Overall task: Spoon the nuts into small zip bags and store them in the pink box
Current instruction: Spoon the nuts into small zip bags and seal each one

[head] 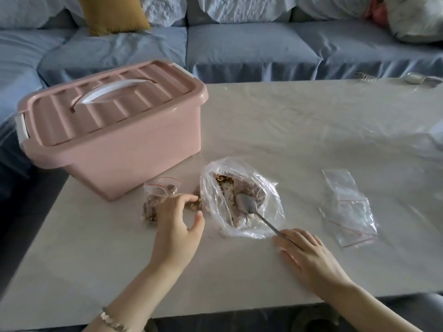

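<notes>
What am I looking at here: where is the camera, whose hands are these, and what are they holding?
No machine here: one camera worn on a person's head looks down at their bare hands. The left hand pinches a small zip bag partly filled with nuts. The right hand lies flat on the handle of a spoon, whose bowl sits in the big nut bag. Empty zip bags lie right; the pink box, lid shut, stands left.

Bare forearms (134,295), left wrist (124,312) — beaded bracelet (112,322)
</notes>
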Tool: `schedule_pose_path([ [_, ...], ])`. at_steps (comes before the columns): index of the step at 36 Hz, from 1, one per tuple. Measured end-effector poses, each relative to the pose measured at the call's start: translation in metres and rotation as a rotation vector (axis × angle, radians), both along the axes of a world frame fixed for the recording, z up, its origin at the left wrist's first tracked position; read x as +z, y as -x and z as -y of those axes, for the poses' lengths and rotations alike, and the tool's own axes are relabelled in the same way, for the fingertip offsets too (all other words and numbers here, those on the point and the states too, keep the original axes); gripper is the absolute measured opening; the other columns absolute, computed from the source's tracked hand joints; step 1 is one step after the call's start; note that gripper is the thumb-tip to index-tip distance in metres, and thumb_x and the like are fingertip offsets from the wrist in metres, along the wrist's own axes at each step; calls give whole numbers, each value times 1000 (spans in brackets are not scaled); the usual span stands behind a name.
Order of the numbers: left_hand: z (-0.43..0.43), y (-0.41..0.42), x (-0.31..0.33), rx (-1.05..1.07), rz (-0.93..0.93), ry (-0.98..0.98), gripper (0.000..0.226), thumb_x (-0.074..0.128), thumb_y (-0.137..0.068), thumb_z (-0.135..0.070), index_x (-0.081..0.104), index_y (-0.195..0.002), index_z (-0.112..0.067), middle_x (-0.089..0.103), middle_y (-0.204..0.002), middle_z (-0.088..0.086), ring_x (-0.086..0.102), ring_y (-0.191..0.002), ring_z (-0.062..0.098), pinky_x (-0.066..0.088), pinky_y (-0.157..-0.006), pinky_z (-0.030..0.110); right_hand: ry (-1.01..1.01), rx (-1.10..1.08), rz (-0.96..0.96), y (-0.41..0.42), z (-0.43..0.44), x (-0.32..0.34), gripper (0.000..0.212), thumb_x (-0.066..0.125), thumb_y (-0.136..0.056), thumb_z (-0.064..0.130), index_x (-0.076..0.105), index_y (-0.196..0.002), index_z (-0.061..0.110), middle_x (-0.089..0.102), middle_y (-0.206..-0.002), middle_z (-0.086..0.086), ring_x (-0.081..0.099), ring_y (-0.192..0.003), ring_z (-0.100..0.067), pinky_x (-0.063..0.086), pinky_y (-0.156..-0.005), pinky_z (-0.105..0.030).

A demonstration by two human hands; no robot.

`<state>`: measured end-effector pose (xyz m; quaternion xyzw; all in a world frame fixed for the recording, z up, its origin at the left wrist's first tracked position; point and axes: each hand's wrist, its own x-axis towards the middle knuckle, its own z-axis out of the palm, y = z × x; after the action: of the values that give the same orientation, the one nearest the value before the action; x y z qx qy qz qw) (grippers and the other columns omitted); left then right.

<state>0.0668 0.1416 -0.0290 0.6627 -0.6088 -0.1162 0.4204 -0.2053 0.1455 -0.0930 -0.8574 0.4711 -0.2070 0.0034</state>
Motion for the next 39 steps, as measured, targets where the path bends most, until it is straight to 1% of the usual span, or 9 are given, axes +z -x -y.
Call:
schedule_pose_path([
  [3, 2, 15, 9, -86, -52, -82, 10, 61, -80, -14, 63, -90, -15, 61, -88, -8, 54, -89, 8, 34, -83, 5, -82, -4, 34, 6, -2, 10, 39, 27, -99, 38, 62, -105, 22, 63, -106, 1, 57, -95, -17, 51, -76, -28],
  [5, 3, 24, 16, -135, -89, -88, 16, 64, -82, -6, 61, -87, -21, 62, -85, -14, 55, -86, 2, 37, -80, 4, -79, -54, 95, 15, 1, 19, 29, 39, -96, 33, 65, -103, 20, 64, -103, -1, 58, -93, -16, 50, -76, -28],
  [8, 4, 37, 27, -194, -74, -77, 17, 63, -82, -5, 62, -84, -22, 62, -80, -18, 55, -86, -4, 40, -73, 3, -9, -266, 151, 35, 16, 31, 16, 59, -84, 15, 71, -93, 11, 65, -94, -5, 57, -89, -19, 45, -77, -27],
  [10, 4, 43, 30, -227, -70, -90, 14, 64, -82, -6, 63, -83, -20, 63, -77, -18, 57, -82, 0, 43, -70, 9, -82, -467, 173, 49, 31, 40, 15, 65, -82, 9, 70, -97, 8, 64, -100, -9, 56, -98, -28, 38, -82, -25],
  [16, 5, 52, 30, -296, -51, -153, 16, 64, -82, -6, 62, -82, -22, 64, -73, -13, 59, -74, 5, 47, -64, 18, -407, -756, 15, 73, 78, 57, 48, 59, -87, 33, 51, -128, 8, 50, -134, -10, 40, -127, -28, 30, -101, -35],
  [21, 3, 54, 31, -309, 16, -222, 9, 62, -84, -14, 63, -86, -22, 64, -73, -14, 59, -73, 4, 49, -63, 22, -478, -827, -178, 66, 96, 52, 27, 51, -86, 27, 57, -104, 8, 61, -112, -13, 56, -105, -31, 38, -81, -32],
  [32, -1, 55, 35, -316, 46, -287, 7, 60, -85, -17, 62, -86, -24, 63, -77, -12, 59, -72, 4, 50, -70, 27, -352, -830, -219, 78, 96, 44, 17, 45, -89, 7, 62, -88, 3, 66, -92, -16, 61, -85, -35, 34, -61, -28],
  [35, 1, 55, 35, -331, 59, -256, 10, 61, -85, -16, 61, -88, -26, 62, -76, -14, 58, -77, 2, 49, -68, 21, -167, -819, -105, 81, 94, 49, 16, 47, -88, 1, 63, -88, 0, 66, -84, -18, 61, -77, -38, 33, -60, -29],
  [39, 5, 56, 36, -336, 113, -136, 26, 70, -78, -15, 61, -101, -22, 61, -92, -17, 54, -84, 1, 43, -78, 12, 220, -499, 149, 51, 75, 82, 21, 50, -83, 8, 70, -82, 2, 71, -75, -12, 67, -68, -33, 51, -62, -33],
])
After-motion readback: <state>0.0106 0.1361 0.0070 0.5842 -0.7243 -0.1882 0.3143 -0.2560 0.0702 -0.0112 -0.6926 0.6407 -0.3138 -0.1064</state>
